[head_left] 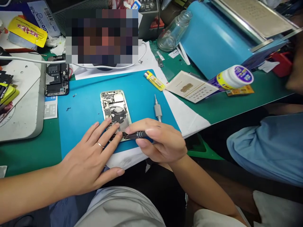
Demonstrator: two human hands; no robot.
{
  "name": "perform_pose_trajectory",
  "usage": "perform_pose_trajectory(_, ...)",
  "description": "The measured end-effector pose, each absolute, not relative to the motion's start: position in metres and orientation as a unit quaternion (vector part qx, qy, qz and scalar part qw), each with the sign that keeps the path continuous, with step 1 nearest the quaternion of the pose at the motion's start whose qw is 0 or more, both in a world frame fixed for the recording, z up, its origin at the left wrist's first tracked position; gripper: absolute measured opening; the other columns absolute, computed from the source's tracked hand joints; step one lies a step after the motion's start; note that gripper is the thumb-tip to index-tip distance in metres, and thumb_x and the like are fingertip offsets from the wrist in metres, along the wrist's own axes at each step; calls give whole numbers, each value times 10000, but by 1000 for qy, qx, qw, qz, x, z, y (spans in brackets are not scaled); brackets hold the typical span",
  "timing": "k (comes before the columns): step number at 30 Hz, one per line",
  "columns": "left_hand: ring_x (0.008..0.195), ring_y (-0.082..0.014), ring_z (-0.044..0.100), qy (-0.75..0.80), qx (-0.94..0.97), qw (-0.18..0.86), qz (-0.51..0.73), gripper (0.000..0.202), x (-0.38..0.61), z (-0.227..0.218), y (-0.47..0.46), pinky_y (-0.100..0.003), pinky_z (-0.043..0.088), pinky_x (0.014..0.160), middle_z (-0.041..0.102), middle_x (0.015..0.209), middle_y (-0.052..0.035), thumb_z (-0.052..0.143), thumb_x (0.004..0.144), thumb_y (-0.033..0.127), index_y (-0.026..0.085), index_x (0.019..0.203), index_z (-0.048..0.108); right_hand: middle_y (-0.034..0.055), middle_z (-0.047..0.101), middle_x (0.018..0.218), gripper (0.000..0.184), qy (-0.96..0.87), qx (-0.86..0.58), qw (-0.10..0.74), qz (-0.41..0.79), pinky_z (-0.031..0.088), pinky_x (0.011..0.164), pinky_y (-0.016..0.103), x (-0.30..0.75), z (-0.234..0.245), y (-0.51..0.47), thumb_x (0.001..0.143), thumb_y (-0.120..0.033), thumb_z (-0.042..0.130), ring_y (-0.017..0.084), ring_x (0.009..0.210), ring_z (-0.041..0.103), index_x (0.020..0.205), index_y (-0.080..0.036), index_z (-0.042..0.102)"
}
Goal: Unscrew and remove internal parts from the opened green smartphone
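An opened phone [119, 108] lies on a blue mat [82, 104], its inner parts and a dark torn patch in the bare battery bay showing. My left hand [91, 157], with a ring on one finger, rests spread, fingertips on the phone's lower part. In my right hand [163, 140] is a slim black tool with grey ribbed bands [140, 135], pinched between fingers and thumb. Its tip meets the phone's bottom end; I cannot tell its exact kind. Just beyond that hand, a grey screwdriver [157, 108] lies pointing away.
Left, a second opened phone [56, 77] lies beside a white rounded device [26, 104]. A yellow lighter [154, 80], a folded card [189, 86], a purple-white bottle [233, 77] and a glass jar [174, 31] stand or lie right. A white cable [30, 59] crosses behind. Another person sits at right.
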State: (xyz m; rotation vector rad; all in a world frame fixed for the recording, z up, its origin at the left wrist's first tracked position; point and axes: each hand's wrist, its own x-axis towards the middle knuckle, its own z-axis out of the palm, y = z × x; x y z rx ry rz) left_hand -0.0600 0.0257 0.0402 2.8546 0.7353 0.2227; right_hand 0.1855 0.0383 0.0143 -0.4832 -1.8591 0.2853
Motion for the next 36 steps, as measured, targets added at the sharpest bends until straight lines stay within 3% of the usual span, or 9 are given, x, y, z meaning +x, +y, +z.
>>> perform_pose_trajectory(9,1603,-438,209,237,965,83,74,776,-59,40,28,-586,206,1279,364,1678,-237,403,1091,595,9,1599,373,138,778,1050,673,-787,-197,570,126,678,856,328,186,12,39,970,-24,592,215,1006,780,1612,-148,431)
perform_pose_trajectory(14,1597,-450,212,232,965,89,79,768,-58,41,28,-589,195,1282,379,1661,-250,423,1088,578,-12,1579,396,75,760,937,688,-806,-201,538,145,684,841,327,189,16,38,992,-61,585,206,985,777,1638,-180,382)
perform_pose_trajectory(19,1612,-432,187,241,963,95,74,761,-58,41,28,-564,158,1301,356,1680,-230,400,1095,572,6,1603,367,65,767,965,700,-815,-212,513,164,690,869,351,193,18,36,1018,-76,541,206,1005,781,1665,-219,314)
perform_pose_trajectory(23,1621,-413,178,251,960,99,69,750,-58,40,27,-552,136,1315,344,1695,-214,361,1102,580,26,1608,368,107,763,1047,723,-822,-206,503,170,688,881,354,195,21,35,1009,-36,519,210,1042,769,1674,-205,291)
perform_pose_trajectory(31,1590,-458,239,239,964,91,71,770,-57,42,27,-598,230,1271,389,1656,-250,377,1097,580,-5,1597,361,93,758,1121,689,-813,-220,505,188,701,867,378,191,20,33,1041,-68,465,214,1052,767,1678,-247,271)
perform_pose_trajectory(36,1592,-456,233,240,964,89,70,769,-57,42,28,-589,210,1276,391,1655,-248,370,1099,583,-8,1592,370,106,764,1100,670,-815,-211,510,174,692,846,370,189,17,35,1049,-81,480,210,1043,762,1674,-215,279)
